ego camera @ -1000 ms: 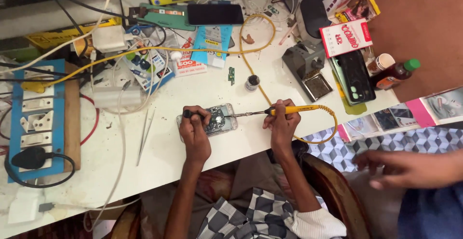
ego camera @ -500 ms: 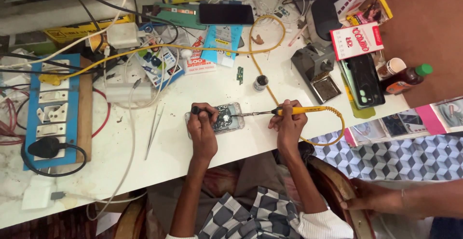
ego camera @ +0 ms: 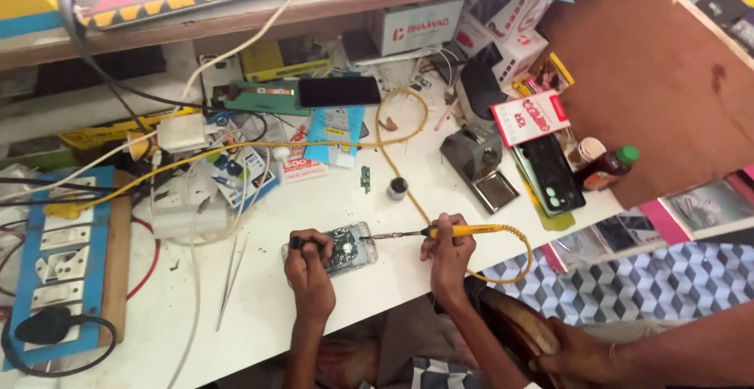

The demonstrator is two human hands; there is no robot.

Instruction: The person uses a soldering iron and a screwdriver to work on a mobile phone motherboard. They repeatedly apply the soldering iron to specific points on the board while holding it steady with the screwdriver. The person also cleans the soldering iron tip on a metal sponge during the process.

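1 opened phone (ego camera: pixel 344 249), 1 soldering iron (ego camera: pixel 463 231), 2 tweezers (ego camera: pixel 230 277).

The counter (ego camera: pixel 440 200) looks like smooth white laminate, scuffed and matt. At its twelve o'clock lies a phone (ego camera: pixel 339 91) with a glossy black glass face. The soldering iron (ego camera: pixel 463 231) has a yellow, probably rubbery grip and a metal tip. The tweezers (ego camera: pixel 230 279) at nine o'clock are bare metal.
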